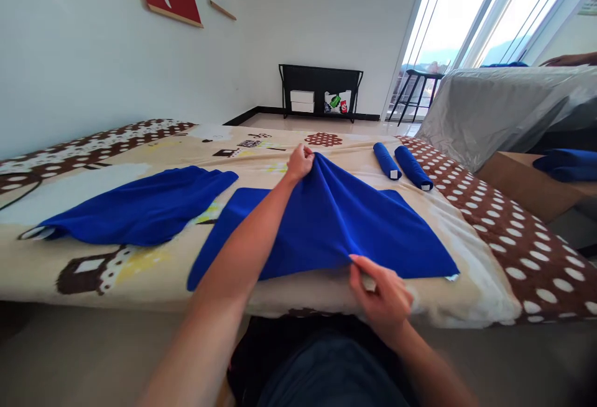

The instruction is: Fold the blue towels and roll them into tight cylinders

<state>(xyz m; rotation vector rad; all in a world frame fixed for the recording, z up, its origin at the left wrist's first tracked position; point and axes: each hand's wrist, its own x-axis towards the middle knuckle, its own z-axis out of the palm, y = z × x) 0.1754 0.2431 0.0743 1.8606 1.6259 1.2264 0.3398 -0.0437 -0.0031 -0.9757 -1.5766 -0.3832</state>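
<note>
In the head view, a blue cloth (321, 226) is spread on a patterned blanket (461, 295), directly in front of the person, and is gripped by both hands. Its far edge is pinched between the closed fingertips of the left hand (301, 163), by which the fabric is drawn up into a peak. The near edge is pinched between the thumb and forefinger of the right hand (385, 295), the other fingers being loosely curled. A crease is formed in the fabric between the two grips, and part of the cloth is covered by the left forearm. A small white tag (451, 277) can be seen at its near right corner.

To the left, well apart from the hands, a second blue cloth (144, 208) is laid out, slightly rumpled. Beyond the held cloth, to the right, two blue rolls are placed side by side, a left roll (387, 161) and a right roll (413, 168), each marked with a white label at its near end. At the far right, a cardboard box (522, 180) is seen below a sheet of clear plastic (504, 105), above which part of another person's hand (571, 59) is shown. A black rack (321, 75) is stood against the far wall.
</note>
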